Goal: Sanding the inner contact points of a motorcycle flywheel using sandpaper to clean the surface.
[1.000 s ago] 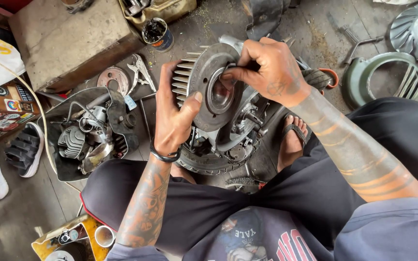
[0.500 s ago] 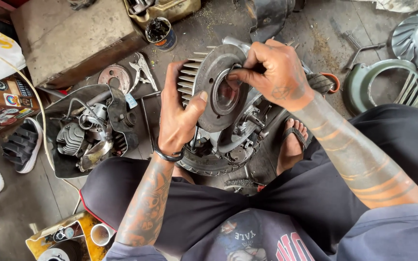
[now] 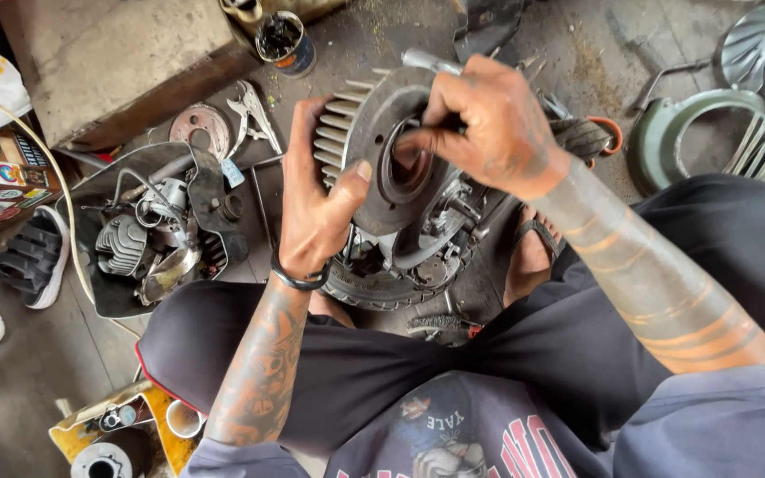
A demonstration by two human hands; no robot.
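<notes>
A round grey finned flywheel disc [image 3: 374,146] is held upright over a small engine block [image 3: 418,243] between my legs. My left hand [image 3: 320,208] grips the disc's left rim, thumb pressed on its face. My right hand [image 3: 489,124] is closed over a metal tool whose shaft end [image 3: 422,60] sticks out above the disc, its fingers reaching into the disc's centre hub. What the tool's tip touches is hidden by my fingers.
A black tray [image 3: 117,292] at the left holds engine parts. Pliers [image 3: 254,106] and a small round plate [image 3: 198,126] lie behind it. A tin can [image 3: 285,42], a wooden block [image 3: 126,53], a green fan cover [image 3: 710,137] and black shoes [image 3: 33,257] lie around.
My right hand has shifted slightly left across the disc's hub with the tool, and the disc has tilted a little. My left hand keeps its grip on the rim.
</notes>
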